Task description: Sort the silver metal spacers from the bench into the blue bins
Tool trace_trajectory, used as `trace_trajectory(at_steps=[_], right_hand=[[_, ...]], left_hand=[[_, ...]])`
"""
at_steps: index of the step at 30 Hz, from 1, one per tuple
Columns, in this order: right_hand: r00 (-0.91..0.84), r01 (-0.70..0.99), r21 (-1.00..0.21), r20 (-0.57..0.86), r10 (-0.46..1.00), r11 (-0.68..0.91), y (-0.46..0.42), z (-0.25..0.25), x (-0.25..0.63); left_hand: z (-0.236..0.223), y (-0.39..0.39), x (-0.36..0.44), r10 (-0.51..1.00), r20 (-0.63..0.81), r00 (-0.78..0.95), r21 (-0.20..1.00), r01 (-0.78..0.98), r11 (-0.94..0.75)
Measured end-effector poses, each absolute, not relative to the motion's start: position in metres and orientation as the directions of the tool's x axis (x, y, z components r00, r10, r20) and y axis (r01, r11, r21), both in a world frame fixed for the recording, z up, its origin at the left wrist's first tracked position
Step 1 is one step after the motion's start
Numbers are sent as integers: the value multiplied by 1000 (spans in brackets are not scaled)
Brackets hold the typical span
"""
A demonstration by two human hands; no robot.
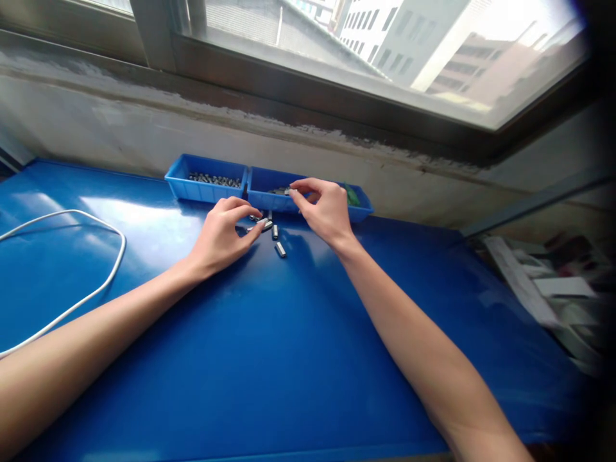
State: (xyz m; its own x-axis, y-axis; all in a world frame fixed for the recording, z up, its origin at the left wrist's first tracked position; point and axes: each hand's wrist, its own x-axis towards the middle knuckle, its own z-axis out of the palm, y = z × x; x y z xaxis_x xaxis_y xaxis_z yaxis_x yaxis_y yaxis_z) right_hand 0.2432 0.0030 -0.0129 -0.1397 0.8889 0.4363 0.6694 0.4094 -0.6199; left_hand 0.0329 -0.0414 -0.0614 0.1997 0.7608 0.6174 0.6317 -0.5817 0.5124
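My right hand (327, 208) reaches over the middle blue bin, thumb and forefinger pinched around a small metal block (287, 191) at its rim. On the table in front of the bins, my left hand (224, 234) curls with thumb and forefinger close together at another small silver block (267, 226), which it seems to grip by its end. Several similar blocks lie around those fingertips, some partly hidden by them. Two loose ones, a nearer block (280, 249) and a block (274, 232) behind it, rest just right of the left thumb.
A left blue bin (205, 191) holds many small metal parts (214, 179). The right-hand blue bin (269, 202) contains grey pieces and something green (352, 195). A white cable (120, 253) loops over the blue table (269, 359) at left. Wall and window stand behind.
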Motion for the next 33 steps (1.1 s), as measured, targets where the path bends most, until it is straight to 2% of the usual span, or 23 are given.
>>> trace_trajectory(at_steps=[3,6,14,21,27,30,33], right_hand=[[-132,733,-537,489,862,416,6,-14,248],[-144,745,-520,486,862,418,7,-15,249],[-138,716,-552,488,862,427,9,-17,251],[-138,667,-609,466,874,429,11,-19,253],[-70,616,-670,478,876,415,14,-17,257],[-51,593,-688,487,872,418,13,-15,257],[-108,552,-720,438,892,420,9,-12,254]], left_hand=[[-65,-43,33,755,580,308,401,699,-593],[-67,-43,33,748,545,378,339,716,-610],[-67,-43,33,769,515,379,328,742,-585],[-68,-41,32,804,486,343,414,719,-558],[-68,-42,33,766,591,255,474,658,-585],[-63,-43,33,764,619,183,547,597,-586],[-59,-43,33,790,598,135,638,515,-572]])
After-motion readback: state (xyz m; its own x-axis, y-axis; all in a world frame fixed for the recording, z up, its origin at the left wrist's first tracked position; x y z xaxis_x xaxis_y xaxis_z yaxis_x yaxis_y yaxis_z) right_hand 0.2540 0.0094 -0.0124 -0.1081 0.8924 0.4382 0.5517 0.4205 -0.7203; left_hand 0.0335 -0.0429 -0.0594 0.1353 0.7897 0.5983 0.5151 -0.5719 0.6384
